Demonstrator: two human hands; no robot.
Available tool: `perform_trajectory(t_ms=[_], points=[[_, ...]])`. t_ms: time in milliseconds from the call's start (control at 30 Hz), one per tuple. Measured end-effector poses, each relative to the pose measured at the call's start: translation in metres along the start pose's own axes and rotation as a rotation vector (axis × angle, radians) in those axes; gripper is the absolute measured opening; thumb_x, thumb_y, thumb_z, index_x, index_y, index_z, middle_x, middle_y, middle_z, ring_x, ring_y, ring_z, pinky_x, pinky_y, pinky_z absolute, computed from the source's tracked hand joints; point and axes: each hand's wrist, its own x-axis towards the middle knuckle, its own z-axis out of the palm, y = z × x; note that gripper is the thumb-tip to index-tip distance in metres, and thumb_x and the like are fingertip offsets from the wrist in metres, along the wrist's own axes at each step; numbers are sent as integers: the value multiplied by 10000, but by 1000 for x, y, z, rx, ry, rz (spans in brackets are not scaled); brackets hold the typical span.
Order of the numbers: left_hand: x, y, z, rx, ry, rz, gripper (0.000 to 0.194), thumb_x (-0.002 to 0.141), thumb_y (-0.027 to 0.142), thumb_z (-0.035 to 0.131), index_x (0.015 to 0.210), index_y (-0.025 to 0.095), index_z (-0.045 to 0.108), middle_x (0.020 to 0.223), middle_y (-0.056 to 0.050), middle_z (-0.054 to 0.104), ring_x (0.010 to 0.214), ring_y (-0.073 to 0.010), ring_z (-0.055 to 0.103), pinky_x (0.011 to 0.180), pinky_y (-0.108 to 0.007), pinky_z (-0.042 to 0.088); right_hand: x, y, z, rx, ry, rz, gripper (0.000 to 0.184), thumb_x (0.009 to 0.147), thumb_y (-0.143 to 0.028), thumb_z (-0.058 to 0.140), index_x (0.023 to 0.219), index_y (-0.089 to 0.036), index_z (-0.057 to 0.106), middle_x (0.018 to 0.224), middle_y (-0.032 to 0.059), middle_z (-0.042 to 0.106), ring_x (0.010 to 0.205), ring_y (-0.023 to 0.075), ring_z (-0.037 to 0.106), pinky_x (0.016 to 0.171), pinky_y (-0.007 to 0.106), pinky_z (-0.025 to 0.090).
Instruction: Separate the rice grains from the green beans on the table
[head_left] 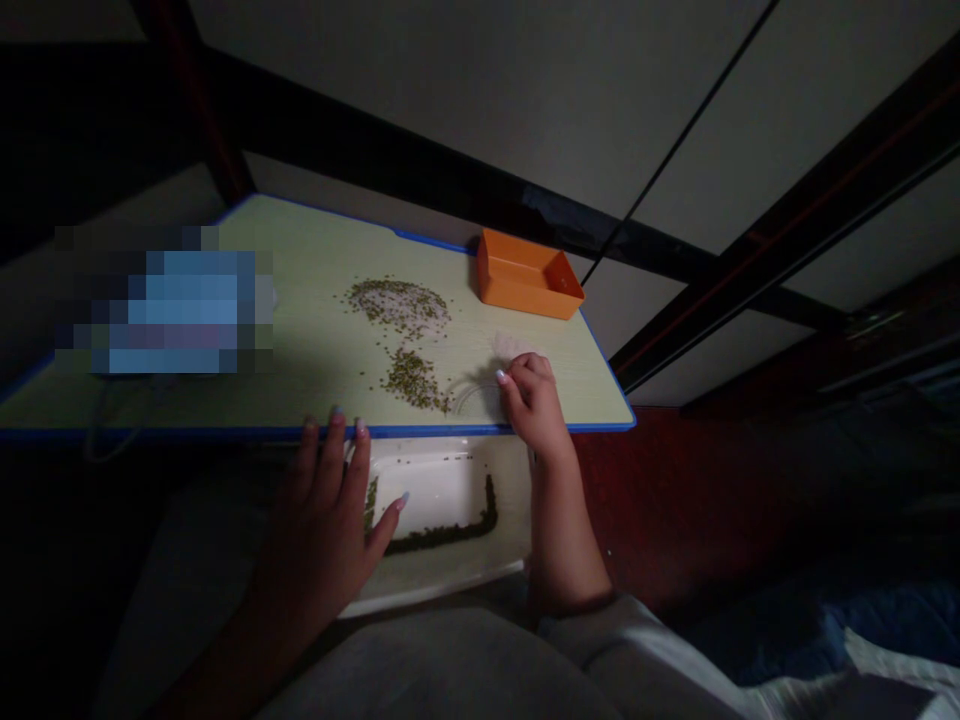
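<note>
My right hand is curled nearly closed, its hold unclear; my left hand spreads open at the near edge. Between, on the worktop, green grains look light, hard, rolly: pinch singly.

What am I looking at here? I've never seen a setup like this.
No machine is at work: these are a person's two bare hands. The single picture comes from a camera on their head, looking forward and down.

On the pale, blue-edged table lie a pile of small green grains, a larger patch of green and whitish grains, and an orange box. A white basin with more green grains sits below the near edge.

The left hand is spread over the basin's left side, holding nothing visible. The right hand has curled fingers beside a faint, curved, clear-looking item; whether it grips that is unclear.
</note>
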Motion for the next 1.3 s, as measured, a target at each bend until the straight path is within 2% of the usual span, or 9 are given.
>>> perform_trajectory(t_ms=[200,500,833,1067,1300], points=[[0,1,-1,1,5,3,865,881,433,501,1557,114,67,1621,-265,164,1507,-462,99,1138,-638,304,0,1,-1,-54,83,51,275,956,-274,476,691,-223,533,889,60,576,932,221,485,861,381,384],[0,2,-2,5,9,-1,858,878,440,501,1555,103,95,1610,-271,195,1505,-462,118,1143,-629,292,-1,-3,1,-145,-3,-6,251,969,-306,496,744,-216,563,917,55,593,940,217,494,822,350,354],[2,3,-1,17,8,6,853,880,440,497,1549,88,102,1593,-292,210,1496,-474,129,1135,-634,303,0,0,1,-251,4,44,184,963,-257,490,824,-206,600,961,76,616,976,242,484,795,352,321],[-1,0,0,41,26,16,812,886,429,484,1530,50,166,1581,-305,226,1495,-472,130,1141,-614,296,1,-1,-1,-335,-44,126,215,985,-279,461,881,-195,629,1003,78,631,1013,236,491,804,339,312],[1,1,1,40,17,15,806,884,431,484,1524,40,190,1577,-304,233,1498,-467,122,1153,-601,282,1,-2,-2,-348,-31,165,213,985,-271,466,874,-194,630,1014,82,636,1010,240,494,785,338,306]])
